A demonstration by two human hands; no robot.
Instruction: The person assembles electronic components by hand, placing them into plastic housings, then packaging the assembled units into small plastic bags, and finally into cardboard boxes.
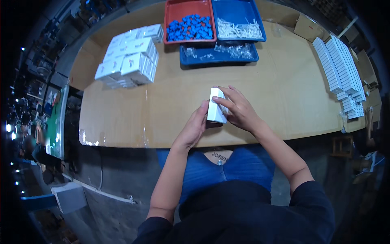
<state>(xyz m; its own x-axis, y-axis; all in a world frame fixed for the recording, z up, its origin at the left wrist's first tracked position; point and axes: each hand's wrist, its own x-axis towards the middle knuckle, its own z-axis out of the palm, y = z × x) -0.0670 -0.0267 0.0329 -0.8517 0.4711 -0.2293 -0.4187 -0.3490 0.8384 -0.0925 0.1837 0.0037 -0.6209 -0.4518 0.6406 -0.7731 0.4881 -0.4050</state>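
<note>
Between my two hands, above the near part of the table, a small white box [216, 106] is held up on its narrow side. My left hand [197, 124] grips it from the left, with the thumb against its edge and the other fingers mostly hidden beneath. My right hand [239, 107] closes on it from the right, its fingers laid over the upper part of the box. Whether the box is sealed I cannot tell.
Stacked white boxes [128, 59] stand at the left back. At the back are a red tray [189, 8] of blue pieces, a blue tray [235, 10] of white pieces and a lower blue tray [199, 62] with clear plastic bags. Rows of small white boxes [339, 67] line the right edge.
</note>
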